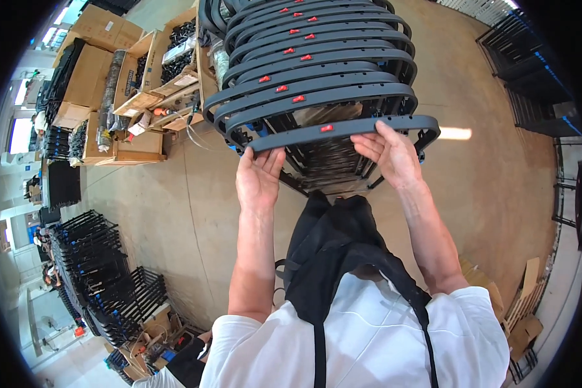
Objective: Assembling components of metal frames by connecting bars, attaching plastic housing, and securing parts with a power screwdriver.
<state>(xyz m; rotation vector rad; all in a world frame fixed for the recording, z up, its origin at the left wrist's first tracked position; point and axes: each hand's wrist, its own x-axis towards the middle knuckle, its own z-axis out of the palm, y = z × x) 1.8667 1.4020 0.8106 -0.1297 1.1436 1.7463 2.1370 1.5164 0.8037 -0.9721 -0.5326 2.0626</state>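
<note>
— Where do I stand?

— My left hand (pixel 258 178) cups the left end of the nearest curved black handle bar (pixel 343 129), fingers curled under it; my right hand (pixel 391 155) pinches its right end, thumb under, fingers over. The bar sits at the front edge of the stacked row of black frames (pixel 310 58), red button (pixel 327 128) facing up.

— What step is this?

— Seating the front bar, I judge. Next calls for even pressure on both ends, keeping it level.
</note>
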